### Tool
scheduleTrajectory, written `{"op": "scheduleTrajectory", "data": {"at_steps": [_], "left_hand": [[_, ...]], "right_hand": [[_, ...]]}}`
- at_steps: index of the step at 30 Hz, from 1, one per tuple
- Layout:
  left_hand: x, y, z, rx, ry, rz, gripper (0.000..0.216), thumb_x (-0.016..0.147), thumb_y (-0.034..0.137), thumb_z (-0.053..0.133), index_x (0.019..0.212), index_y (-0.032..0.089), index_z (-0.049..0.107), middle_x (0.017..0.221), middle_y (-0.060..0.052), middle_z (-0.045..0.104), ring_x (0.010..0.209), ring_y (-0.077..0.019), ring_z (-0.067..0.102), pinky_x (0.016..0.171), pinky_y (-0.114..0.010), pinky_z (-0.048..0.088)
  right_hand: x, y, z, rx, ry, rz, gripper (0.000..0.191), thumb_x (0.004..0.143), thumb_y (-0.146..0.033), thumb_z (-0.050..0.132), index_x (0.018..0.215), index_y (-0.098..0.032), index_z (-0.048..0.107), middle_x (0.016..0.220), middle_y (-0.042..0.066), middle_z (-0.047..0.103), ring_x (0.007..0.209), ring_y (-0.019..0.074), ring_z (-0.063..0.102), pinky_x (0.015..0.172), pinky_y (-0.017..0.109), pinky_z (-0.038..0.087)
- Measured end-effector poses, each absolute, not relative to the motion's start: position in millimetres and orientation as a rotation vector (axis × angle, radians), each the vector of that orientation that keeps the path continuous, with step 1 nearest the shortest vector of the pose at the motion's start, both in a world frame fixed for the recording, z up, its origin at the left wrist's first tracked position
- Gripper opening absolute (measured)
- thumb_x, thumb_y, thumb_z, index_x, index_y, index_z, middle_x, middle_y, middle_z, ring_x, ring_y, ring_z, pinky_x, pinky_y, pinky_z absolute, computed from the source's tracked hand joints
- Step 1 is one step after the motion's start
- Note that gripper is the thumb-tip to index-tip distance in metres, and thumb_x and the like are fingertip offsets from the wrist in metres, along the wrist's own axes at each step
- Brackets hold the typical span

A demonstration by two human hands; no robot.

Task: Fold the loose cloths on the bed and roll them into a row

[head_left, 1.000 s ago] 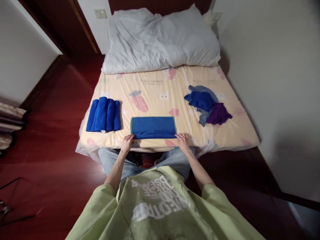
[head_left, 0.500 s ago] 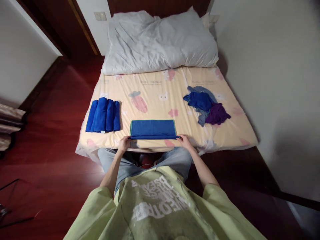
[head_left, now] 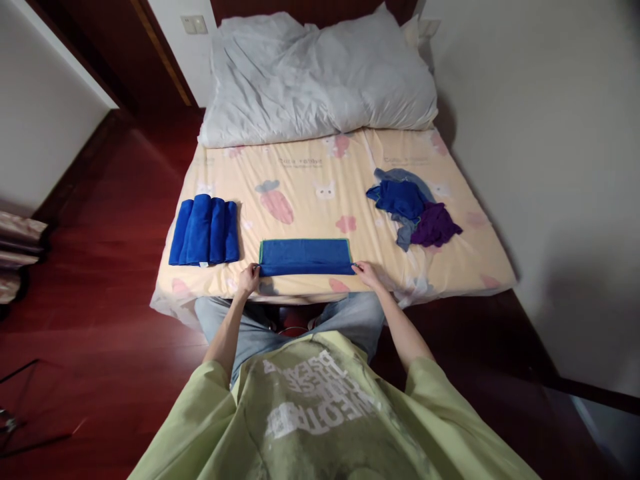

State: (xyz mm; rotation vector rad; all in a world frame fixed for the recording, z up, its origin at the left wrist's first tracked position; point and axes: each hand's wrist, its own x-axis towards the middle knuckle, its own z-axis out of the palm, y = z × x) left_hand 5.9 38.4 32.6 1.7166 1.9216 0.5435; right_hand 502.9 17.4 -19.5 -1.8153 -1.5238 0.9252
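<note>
A blue towel with a green edge lies folded into a long strip near the front edge of the bed. My left hand pinches its near left corner. My right hand pinches its near right corner. The near edge of the towel is lifted and folded away from me. Several rolled blue towels lie side by side to the left on the bed. A loose heap of blue, grey and purple cloths lies to the right.
A white duvet and pillow fill the far end of the bed. A white wall runs along the right side. Dark red wooden floor lies to the left, with a doorway beyond.
Both hands closed on the towel's near corners and carried the near edge away from me, so the towel strip is narrower than before.
</note>
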Motion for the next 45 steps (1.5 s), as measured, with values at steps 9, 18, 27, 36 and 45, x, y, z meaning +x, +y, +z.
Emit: {"op": "scheduleTrajectory", "data": {"at_steps": [9, 18, 27, 36, 45], "left_hand": [[4, 50, 26, 1.824, 1.921, 0.580, 0.030, 0.095, 0.037, 0.047, 0.102, 0.018, 0.069, 0.085, -0.011, 0.076, 0.084, -0.0267, 0.072, 0.079, -0.034, 0.055], [11, 43, 20, 1.991, 1.916, 0.622, 0.025, 0.099, 0.029, 0.045, 0.113, 0.019, 0.063, 0.081, -0.010, 0.070, 0.089, -0.0271, 0.067, 0.081, -0.034, 0.052], [18, 32, 25, 2.066, 2.002, 0.605, 0.024, 0.100, 0.027, 0.047, 0.107, 0.020, 0.068, 0.107, -0.016, 0.068, 0.106, -0.0319, 0.061, 0.091, -0.043, 0.050], [1, 20, 19, 2.298, 1.438, 0.581, 0.053, 0.087, 0.012, 0.049, 0.138, 0.019, 0.061, 0.143, -0.016, 0.059, 0.138, -0.0295, 0.052, 0.116, -0.051, 0.044], [3, 33, 21, 2.220, 1.512, 0.600, 0.050, 0.085, 0.011, 0.047, 0.132, 0.017, 0.065, 0.132, -0.016, 0.066, 0.128, -0.0287, 0.058, 0.113, -0.048, 0.048]], "right_hand": [[497, 22, -8, -1.869, -1.506, 0.860, 0.026, 0.083, -0.048, 0.069, 0.080, -0.022, 0.071, 0.072, 0.006, 0.073, 0.072, 0.0232, 0.070, 0.072, 0.035, 0.058], [485, 11, 8, -1.946, -1.502, 0.725, 0.016, 0.084, -0.036, 0.068, 0.093, -0.022, 0.067, 0.076, 0.005, 0.075, 0.073, 0.0234, 0.071, 0.071, 0.034, 0.056], [474, -5, 21, -1.847, -1.842, 0.286, 0.021, 0.094, -0.029, 0.058, 0.104, -0.021, 0.073, 0.104, 0.013, 0.074, 0.102, 0.0288, 0.065, 0.091, 0.042, 0.052], [473, -19, 24, -1.631, -2.167, 0.359, 0.049, 0.086, -0.014, 0.055, 0.132, -0.021, 0.070, 0.135, 0.009, 0.068, 0.125, 0.0288, 0.059, 0.111, 0.048, 0.044], [477, -3, 24, -1.683, -2.084, 0.423, 0.042, 0.089, -0.012, 0.052, 0.124, -0.021, 0.073, 0.122, 0.011, 0.073, 0.118, 0.0297, 0.061, 0.106, 0.049, 0.048]]}}
